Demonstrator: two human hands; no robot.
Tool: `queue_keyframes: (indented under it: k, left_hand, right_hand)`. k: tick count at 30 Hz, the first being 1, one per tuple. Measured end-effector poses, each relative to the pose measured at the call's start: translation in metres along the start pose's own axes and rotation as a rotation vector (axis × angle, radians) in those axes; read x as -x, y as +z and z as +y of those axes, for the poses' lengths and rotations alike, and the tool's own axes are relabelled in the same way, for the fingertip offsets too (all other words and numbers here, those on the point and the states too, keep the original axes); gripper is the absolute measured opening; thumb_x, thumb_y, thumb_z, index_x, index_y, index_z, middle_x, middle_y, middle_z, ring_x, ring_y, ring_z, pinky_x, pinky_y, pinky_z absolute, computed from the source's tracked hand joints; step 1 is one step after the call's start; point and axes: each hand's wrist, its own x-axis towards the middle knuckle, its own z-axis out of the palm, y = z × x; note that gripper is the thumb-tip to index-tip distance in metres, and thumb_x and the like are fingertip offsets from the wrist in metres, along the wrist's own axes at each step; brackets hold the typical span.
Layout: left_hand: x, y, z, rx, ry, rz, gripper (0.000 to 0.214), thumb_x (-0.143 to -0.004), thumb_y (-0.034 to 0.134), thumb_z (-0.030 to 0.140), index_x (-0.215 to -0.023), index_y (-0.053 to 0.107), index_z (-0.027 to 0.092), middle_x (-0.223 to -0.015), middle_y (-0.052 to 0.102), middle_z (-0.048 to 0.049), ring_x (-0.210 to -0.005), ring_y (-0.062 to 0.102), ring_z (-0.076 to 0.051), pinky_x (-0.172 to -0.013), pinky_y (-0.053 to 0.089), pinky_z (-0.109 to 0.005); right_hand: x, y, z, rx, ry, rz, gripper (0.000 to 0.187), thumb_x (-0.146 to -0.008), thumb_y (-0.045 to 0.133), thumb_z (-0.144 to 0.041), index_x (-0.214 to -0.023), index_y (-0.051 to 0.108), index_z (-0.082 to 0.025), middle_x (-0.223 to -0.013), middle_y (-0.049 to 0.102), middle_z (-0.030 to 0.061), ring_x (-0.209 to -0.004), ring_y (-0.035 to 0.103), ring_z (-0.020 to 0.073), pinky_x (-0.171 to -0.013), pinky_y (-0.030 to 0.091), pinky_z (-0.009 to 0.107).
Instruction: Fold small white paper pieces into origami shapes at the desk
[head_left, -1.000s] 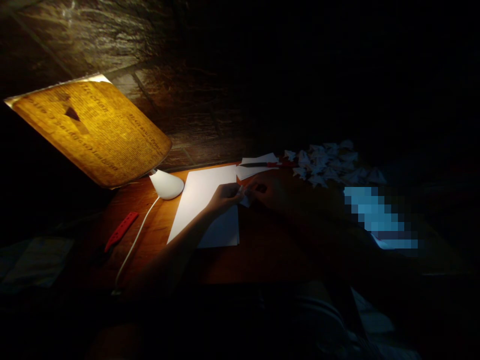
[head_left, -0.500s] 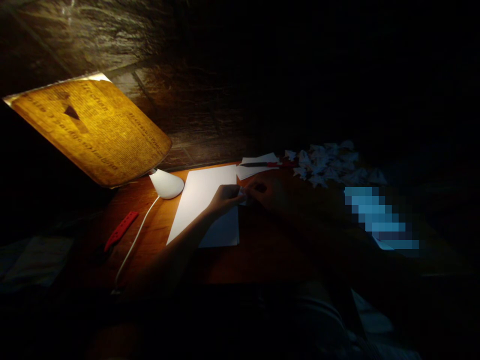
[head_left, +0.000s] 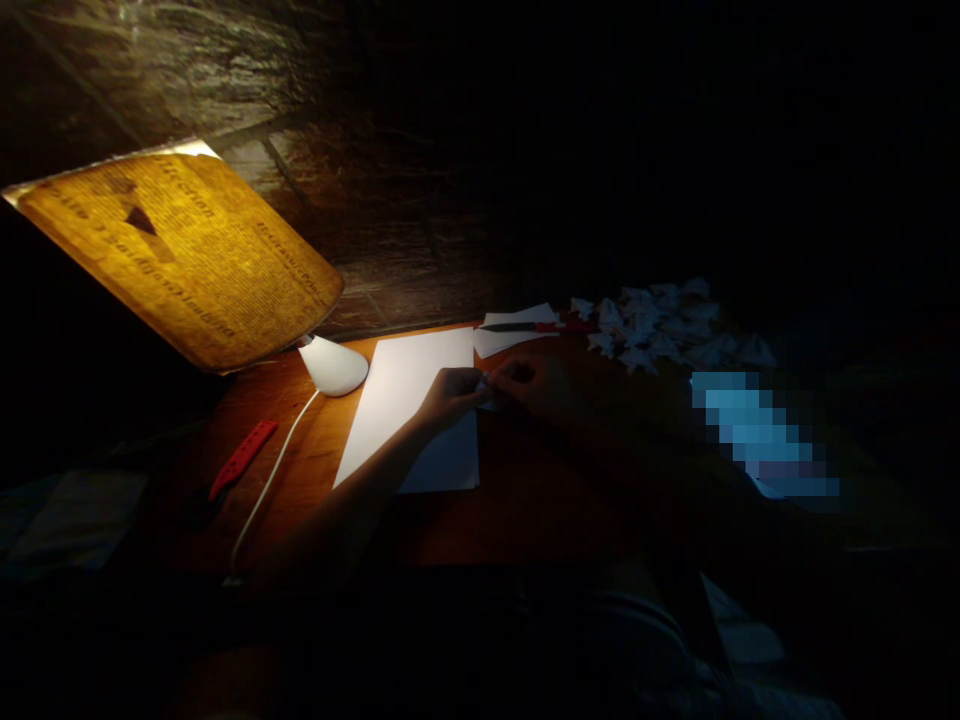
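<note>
My left hand (head_left: 448,392) and my right hand (head_left: 527,385) meet over the right edge of a stack of white paper (head_left: 409,410). Between their fingertips is a small piece of folded white paper (head_left: 487,392), pinched from both sides and mostly covered by the fingers. Its exact shape is too dark and small to make out. Behind my right hand lie smaller cut paper pieces (head_left: 506,340) with a red-handled knife (head_left: 540,327) across them. A pile of folded paper shapes (head_left: 652,325) spreads to the right of the knife.
A lamp with a printed shade (head_left: 187,260) and white base (head_left: 334,367) stands at the left, its white cord (head_left: 274,475) running to the front edge. Near the cord lies a red-handled tool (head_left: 244,458). A pixelated bright screen (head_left: 761,430) glows at right. A stone wall (head_left: 360,220) rises behind.
Both hands keep nearly the same place, still pinching the small paper, with only slight finger shifts. The whole view has moved very slightly.
</note>
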Motion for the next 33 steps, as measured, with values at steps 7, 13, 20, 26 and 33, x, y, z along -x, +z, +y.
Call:
queue_keyframes:
  k: [7,13,20,26,33]
  left_hand:
    - [0.000,-0.001,-0.001,-0.005,0.008,-0.002,0.042,-0.072,0.079,0.046,-0.059,0.055,0.015,-0.055,0.045,0.0038,-0.056,0.044,-0.010,-0.051,0.027,-0.022]
    - [0.003,0.001,0.000,0.004,0.029,-0.008,0.042,-0.073,0.079,0.047,-0.060,0.056,0.015,-0.055,0.044,0.0040,-0.055,0.042,-0.009,-0.051,0.026,-0.022]
    - [0.003,0.000,0.003,0.015,0.024,-0.047,0.042,-0.071,0.080,0.051,-0.066,0.060,0.015,-0.060,0.049,0.0025,-0.058,0.043,-0.010,-0.053,0.029,-0.023]
    - [0.004,-0.001,0.005,0.073,-0.024,-0.091,0.047,-0.073,0.078,0.057,-0.068,0.059,0.014,-0.060,0.045,0.0038,-0.057,0.038,-0.008,-0.054,0.026,-0.023]
    - [0.002,-0.002,0.000,0.032,-0.006,-0.129,0.049,-0.076,0.073,0.062,-0.074,0.061,0.014,-0.062,0.047,0.0032,-0.058,0.040,-0.009,-0.054,0.028,-0.023]
  right_hand:
    - [-0.001,0.001,-0.001,-0.073,-0.070,0.079,0.022,-0.072,0.077,-0.030,-0.076,0.057,-0.021,-0.076,0.067,0.0012,-0.067,0.060,0.0160,-0.061,0.047,0.030]
    - [-0.002,-0.001,-0.001,-0.097,-0.073,0.014,0.018,-0.072,0.076,-0.028,-0.082,0.062,-0.020,-0.081,0.068,0.0019,-0.074,0.063,0.0174,-0.068,0.050,0.031]
    - [-0.002,-0.006,-0.004,0.004,-0.083,-0.095,0.011,-0.080,0.073,-0.026,-0.090,0.073,-0.020,-0.084,0.074,0.0042,-0.075,0.065,0.0176,-0.067,0.049,0.030]
    - [-0.001,-0.008,-0.009,0.035,-0.137,-0.084,0.007,-0.080,0.074,-0.022,-0.087,0.075,-0.022,-0.082,0.074,0.0021,-0.074,0.065,0.0164,-0.067,0.047,0.028]
    - [-0.001,-0.007,-0.012,0.012,-0.099,-0.080,0.007,-0.081,0.071,-0.022,-0.080,0.077,-0.024,-0.086,0.078,0.0018,-0.074,0.066,0.0167,-0.067,0.049,0.029]
